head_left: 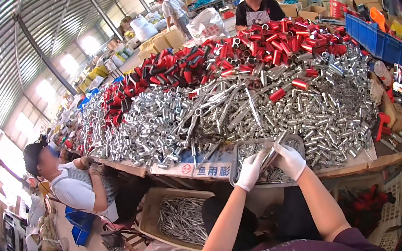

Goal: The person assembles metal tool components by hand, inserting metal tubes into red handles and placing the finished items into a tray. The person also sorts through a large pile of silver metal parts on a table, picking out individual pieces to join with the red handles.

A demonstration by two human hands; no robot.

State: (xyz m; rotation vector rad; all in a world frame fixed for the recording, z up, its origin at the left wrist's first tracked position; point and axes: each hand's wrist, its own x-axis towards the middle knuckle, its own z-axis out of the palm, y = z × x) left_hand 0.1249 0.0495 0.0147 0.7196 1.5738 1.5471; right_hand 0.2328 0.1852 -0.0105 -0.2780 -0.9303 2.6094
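Observation:
White gloves cover both of my hands, which are close together at the near edge of the heaped table. My left hand (250, 171) is closed around slim silvery metal rods (268, 157). The fingers of my right hand (290, 161) grip the upper end of the same metal pieces; their exact number and shape are hard to make out. Directly beneath is a grey plastic bin (234, 169) containing small shiny metal parts. Around it spreads a big pile of short metal fittings (331, 127), with longer metal rods (253, 106) lying across its middle.
Red metal tubes (276, 46) are heaped along the back. A tan tub (147, 217) of metal rods stands low at my left. One co-worker (75, 183) sits at the left; another (258, 10) is across the table. A blue crate (375, 39) stands at the far right.

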